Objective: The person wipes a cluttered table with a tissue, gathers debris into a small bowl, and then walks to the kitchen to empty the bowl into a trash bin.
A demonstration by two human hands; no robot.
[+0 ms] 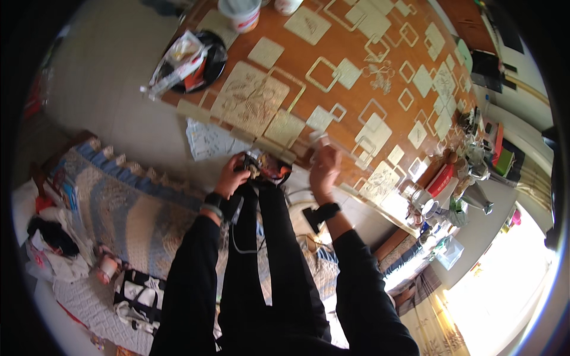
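Note:
My left hand (232, 176) grips the left rim of a small black bowl or tray (277, 181) below the table's near edge. Inside it lie crumpled wrappers and scraps (267, 165), too blurred to tell apart. My right hand (326, 171) is over the edge of the table (320, 69), to the right of the bowl, closed around a white crumpled piece (318, 137) that looks like tissue or cloth. Both my wrists wear dark straps.
A black dish (217, 55) with wrappers sits at the table's left corner, near a white tub (242, 15). Bags, cups and a red box (440, 180) crowd the right end. Behind my left arm stands a cushioned sofa (129, 209). A printed sheet (213, 140) shows below the table edge.

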